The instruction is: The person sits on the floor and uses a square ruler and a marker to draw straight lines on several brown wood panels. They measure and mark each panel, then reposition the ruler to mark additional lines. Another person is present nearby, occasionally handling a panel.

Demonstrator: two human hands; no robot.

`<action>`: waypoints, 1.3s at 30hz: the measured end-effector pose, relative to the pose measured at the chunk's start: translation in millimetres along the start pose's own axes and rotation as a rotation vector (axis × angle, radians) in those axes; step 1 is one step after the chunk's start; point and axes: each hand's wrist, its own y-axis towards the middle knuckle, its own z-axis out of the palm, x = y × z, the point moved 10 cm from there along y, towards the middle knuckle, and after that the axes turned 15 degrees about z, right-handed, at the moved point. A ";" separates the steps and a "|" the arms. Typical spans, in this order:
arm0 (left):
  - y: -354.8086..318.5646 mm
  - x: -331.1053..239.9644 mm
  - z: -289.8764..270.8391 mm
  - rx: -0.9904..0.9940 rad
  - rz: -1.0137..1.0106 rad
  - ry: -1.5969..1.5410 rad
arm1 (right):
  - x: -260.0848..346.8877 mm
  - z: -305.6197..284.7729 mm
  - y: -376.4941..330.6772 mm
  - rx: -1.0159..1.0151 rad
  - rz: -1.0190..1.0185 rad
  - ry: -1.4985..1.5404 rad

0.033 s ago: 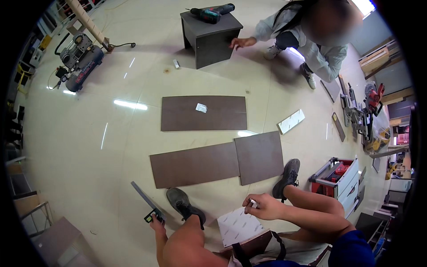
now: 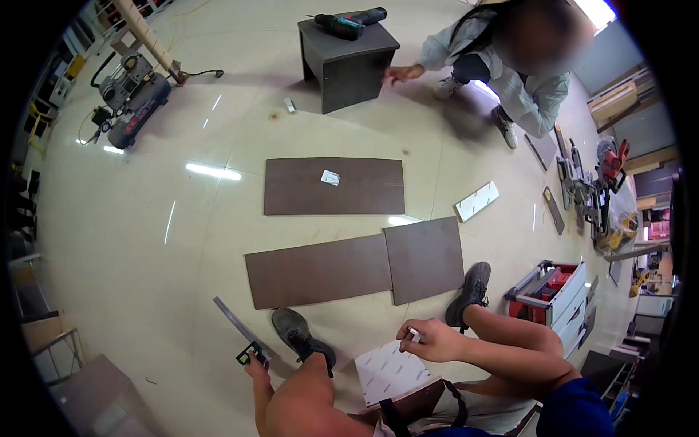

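The left hand [image 2: 256, 366] grips a metal square [image 2: 238, 325] low over the floor [image 2: 131, 240], the right hand [image 2: 435, 339] is closed on a small pale object [image 2: 414, 333], and three brown panels [image 2: 320, 271] lie laid out well in from the floor's left edge, none visibly fastened, so most work seems left.

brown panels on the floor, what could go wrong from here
The person's right shoe sits close beside the squarish brown panel and might nudge it. The combination square in the left hand could scratch the nearest long panel if swung across it.
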 end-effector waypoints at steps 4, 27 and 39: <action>25.2 0.7 -15.3 -0.126 0.047 0.187 | 7.3 4.8 1.0 -0.012 -0.039 0.015; 44.4 -197.7 249.1 0.477 0.733 0.826 | -19.0 2.1 20.1 -0.048 0.019 -0.037; 52.3 -197.9 259.0 0.328 0.782 1.000 | -35.6 3.9 50.4 -0.043 0.075 -0.047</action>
